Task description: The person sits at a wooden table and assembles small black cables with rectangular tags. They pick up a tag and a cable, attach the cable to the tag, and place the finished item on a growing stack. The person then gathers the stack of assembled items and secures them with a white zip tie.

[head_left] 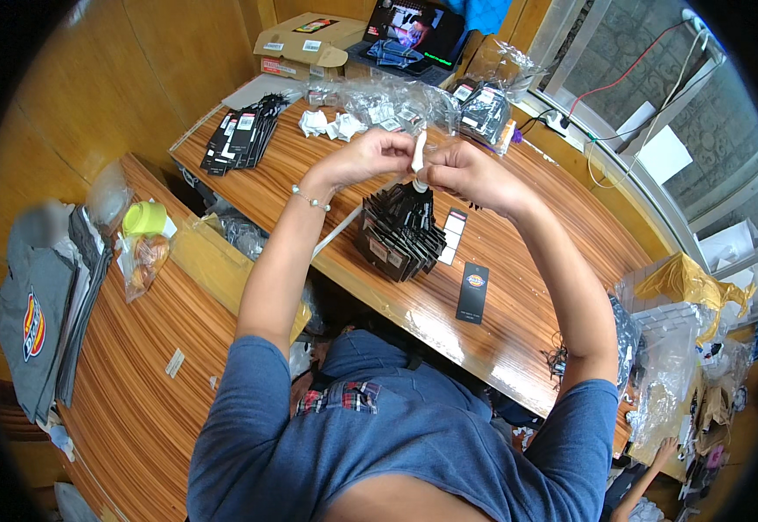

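Both my hands are raised over the wooden table, pinching a white strip (419, 151) that looks like cloth or soft plastic. My left hand (381, 155) has its fingers closed on the strip's left side. My right hand (470, 174) is closed on it from the right, lower down. Directly below, a thick bundle of black hang tags (401, 244) fans out, its black strings gathered up under the strip. One black hang tag (472, 294) lies loose to the right, and a tag with white labels (454, 237) lies beside the bundle.
More black hang tags (244, 135) lie at the back left, near crumpled white paper (314, 123) and clear plastic bags (379, 103). A cardboard box (305, 43) and a screen (418, 33) stand behind. Grey garments (40, 296) are stacked left. Another person's arm (649, 478) shows lower right.
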